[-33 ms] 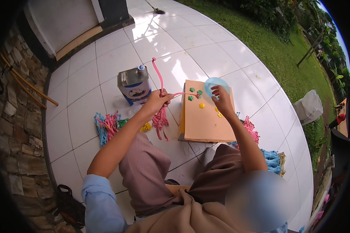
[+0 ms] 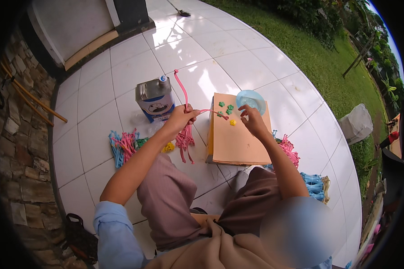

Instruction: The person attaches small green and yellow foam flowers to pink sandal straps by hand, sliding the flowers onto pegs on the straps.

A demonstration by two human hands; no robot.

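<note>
My left hand [image 2: 184, 115] is closed around several pink strips [image 2: 180, 85] with small knobbed ends. One strip rises past the fist, others hang below it, and one reaches right over the cardboard top [image 2: 242, 148] of a box. My right hand [image 2: 254, 123] hovers above the box's right side, index finger and thumb apart, with nothing visible between them. Green flower-shaped pieces [image 2: 229, 109] and a yellow flower-shaped piece [image 2: 233, 122] lie on the cardboard by the strip's tip. Behind my right fingers sits a light blue round dish [image 2: 257, 99]; its contents are unclear.
A rectangular metal can [image 2: 156, 99] stands left of the box. Blue and pink bundles [image 2: 123, 142] lie beside my left knee. More pink strips [image 2: 290, 151] and a blue bundle [image 2: 313, 186] are on the right. A white sack [image 2: 357, 124] stands by the grass.
My right hand has come slightly nearer and left, covering yellow pieces seen before. The tip of the pink strip has dropped nearer to me, away from a green flower. My left hand stays closed.
</note>
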